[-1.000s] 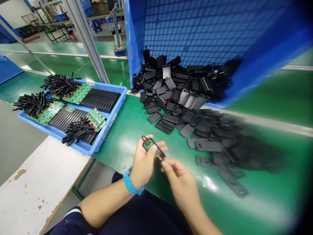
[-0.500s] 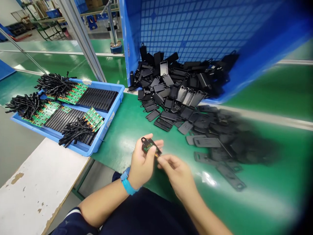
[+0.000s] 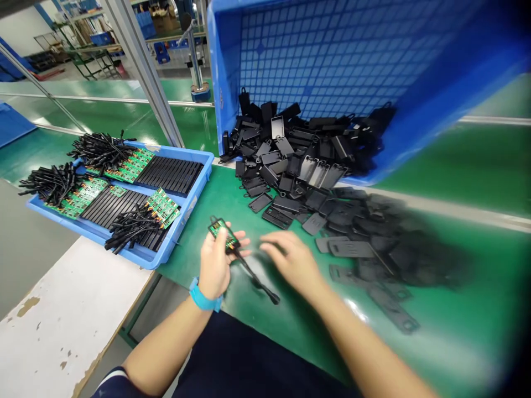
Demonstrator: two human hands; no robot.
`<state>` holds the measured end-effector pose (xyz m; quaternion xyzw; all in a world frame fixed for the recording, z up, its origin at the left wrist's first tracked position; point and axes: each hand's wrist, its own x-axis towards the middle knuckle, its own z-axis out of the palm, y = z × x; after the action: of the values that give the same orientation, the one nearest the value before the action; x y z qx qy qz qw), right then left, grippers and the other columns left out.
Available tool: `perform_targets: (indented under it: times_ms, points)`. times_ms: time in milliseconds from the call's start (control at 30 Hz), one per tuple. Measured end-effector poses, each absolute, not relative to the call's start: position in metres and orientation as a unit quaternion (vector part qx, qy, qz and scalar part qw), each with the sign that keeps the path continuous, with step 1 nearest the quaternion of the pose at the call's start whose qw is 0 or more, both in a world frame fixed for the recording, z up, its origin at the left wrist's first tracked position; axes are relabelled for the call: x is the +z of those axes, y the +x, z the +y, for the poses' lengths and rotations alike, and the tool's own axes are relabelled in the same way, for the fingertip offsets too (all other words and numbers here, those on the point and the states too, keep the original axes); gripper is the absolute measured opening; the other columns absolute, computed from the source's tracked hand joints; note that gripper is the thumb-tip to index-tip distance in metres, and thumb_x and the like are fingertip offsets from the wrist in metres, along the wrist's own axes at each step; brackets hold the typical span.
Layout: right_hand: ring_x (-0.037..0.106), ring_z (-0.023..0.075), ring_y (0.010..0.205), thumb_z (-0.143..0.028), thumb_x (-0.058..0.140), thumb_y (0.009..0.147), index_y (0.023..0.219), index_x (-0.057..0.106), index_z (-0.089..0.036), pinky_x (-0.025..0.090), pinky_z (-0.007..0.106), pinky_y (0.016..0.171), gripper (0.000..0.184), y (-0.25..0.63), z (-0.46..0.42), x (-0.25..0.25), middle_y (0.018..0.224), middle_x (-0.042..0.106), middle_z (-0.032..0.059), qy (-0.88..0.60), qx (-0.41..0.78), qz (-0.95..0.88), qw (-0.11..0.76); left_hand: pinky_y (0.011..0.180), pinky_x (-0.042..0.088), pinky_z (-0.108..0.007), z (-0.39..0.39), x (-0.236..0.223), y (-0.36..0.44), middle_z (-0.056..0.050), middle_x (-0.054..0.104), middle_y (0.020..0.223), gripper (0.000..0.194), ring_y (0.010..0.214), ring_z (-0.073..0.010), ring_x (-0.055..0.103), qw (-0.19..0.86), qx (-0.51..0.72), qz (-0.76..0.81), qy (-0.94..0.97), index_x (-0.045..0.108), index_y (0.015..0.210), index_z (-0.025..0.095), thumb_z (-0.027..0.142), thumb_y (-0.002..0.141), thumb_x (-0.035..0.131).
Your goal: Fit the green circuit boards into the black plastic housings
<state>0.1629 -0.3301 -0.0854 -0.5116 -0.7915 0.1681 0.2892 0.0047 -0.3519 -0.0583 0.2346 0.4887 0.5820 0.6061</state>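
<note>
Holding a green circuit board (image 3: 219,232), black cable (image 3: 255,275) trailing, in left hand (image 3: 214,265)

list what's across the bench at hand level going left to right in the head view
blue tray → left hand holding green circuit board → right hand → black plastic cases

A small green circuit board (image 3: 219,231) sits in a black plastic case (image 3: 212,220), tilted in the left hand (image 3: 214,266) near the front edge of the worktop (image 3: 188,251). A thin black cable (image 3: 254,276) trails from it toward the worktop, its end seemingly a moulded tip, though it's hard to tell.
</note>
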Motion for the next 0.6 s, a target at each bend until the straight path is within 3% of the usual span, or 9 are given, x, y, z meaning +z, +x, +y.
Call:
perform_targets:
  times_ms: [100, 233, 367, 467, 600]
  points:
    - [0.051, 0.0301, 0.095, -0.025, 0.051, 0.081, 0.095, 0.062, -0.012, 0.039, 0.046, 0.082, 0.022, 0.183, -0.295, -0.098, 0.099, 0.061, 0.0169, -0.528, 0.066, -0.799, 0.281, 0.039, 0.037, -0.016, -0.341, -0.062, -0.009, -0.002, 0.062, 0.073, 0.033, 0.044, -0.0073, 0.052, 0.635, 0.560, 0.494, 0.198, 0.040, 0.106, 0.022, 0.043, 0.081, 0.047]
    - [0.054, 0.0269, 0.085, -0.013, 0.046, 0.081, 0.092, 0.064, -0.010, 0.042, 0.042, 0.078, 0.021, 0.197, -0.283, -0.107, 0.091, 0.063, 0.0167, -0.487, 0.013, -0.836, 0.253, 0.035, 0.019, -0.011, -0.342, -0.069, -0.015, 0.003, 0.055, 0.065, 0.025, 0.036, -0.0007, 0.035, 0.697, 0.504, 0.482, 0.170, 0.041, 0.093, 0.021, 0.037, 0.078, 0.052]
    - [0.054, 0.0262, 0.087, -0.014, 0.047, 0.082, 0.094, 0.065, -0.015, 0.044, 0.042, 0.073, 0.021, 0.204, -0.302, -0.092, 0.096, 0.060, 0.0159, -0.480, -0.078, -0.819, 0.305, 0.038, 0.019, -0.013, -0.345, -0.071, -0.012, -0.001, 0.055, 0.071, 0.018, 0.039, -0.0017, 0.037, 0.779, 0.408, 0.453, 0.145, 0.041, 0.088, 0.018, 0.032, 0.080, 0.049]
    - [0.057, 0.0192, 0.079, -0.011, 0.046, 0.083, 0.105, 0.061, -0.023, 0.048, 0.033, 0.066, 0.029, 0.210, -0.323, -0.076, 0.088, 0.060, 0.0094, -0.421, -0.072, -0.827, 0.365, 0.038, 0.020, -0.015, -0.345, -0.065, -0.005, -0.005, 0.054, 0.073, 0.025, 0.041, -0.0040, 0.039, 0.840, 0.324, 0.413, 0.140, 0.045, 0.087, 0.015, 0.039, 0.082, 0.041]
    - [0.057, 0.0197, 0.096, -0.007, 0.038, 0.086, 0.123, 0.047, -0.026, 0.049, 0.032, 0.077, 0.043, 0.218, -0.349, -0.070, 0.105, 0.061, 0.0083, -0.305, -0.005, -0.901, 0.308, 0.039, 0.020, -0.017, -0.351, -0.053, 0.011, 0.000, 0.048, 0.070, 0.032, 0.047, -0.0049, 0.040, 0.858, 0.288, 0.355, 0.232, 0.048, 0.088, 0.016, 0.047, 0.082, 0.041]
